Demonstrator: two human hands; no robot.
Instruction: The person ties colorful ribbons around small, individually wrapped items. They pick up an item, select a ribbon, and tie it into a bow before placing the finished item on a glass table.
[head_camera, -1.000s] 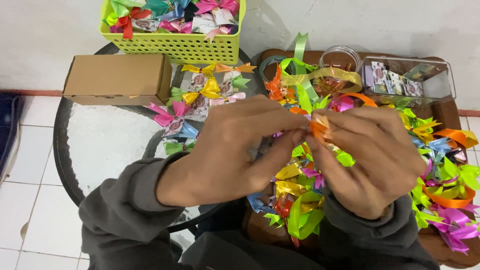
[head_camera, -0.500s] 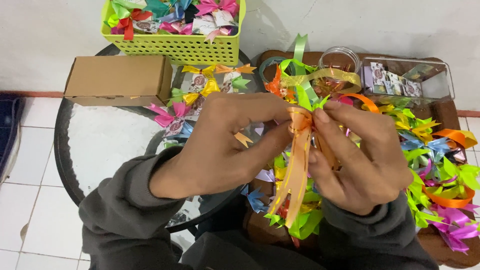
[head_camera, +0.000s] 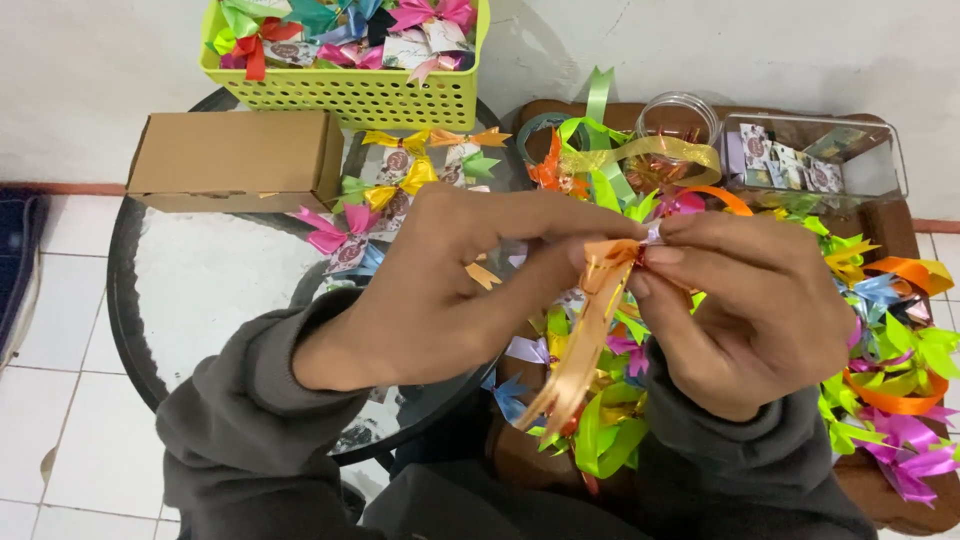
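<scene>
Both hands pinch an orange ribbon (head_camera: 592, 320) at its top: the left hand (head_camera: 450, 290) and right hand (head_camera: 745, 300) meet fingertip to fingertip. The ribbon hangs above a heap of coloured ribbons (head_camera: 880, 340) beside the round glass table (head_camera: 200, 290).

My left hand (head_camera: 440, 290) and right hand (head_camera: 745, 310) cover the top of the orange ribbon (head_camera: 585, 330), so I can't see how it is tied. The green basket (head_camera: 350, 95) is cut off at the top edge. The little cards in the clear box (head_camera: 860, 165) are too small to make out.
</scene>
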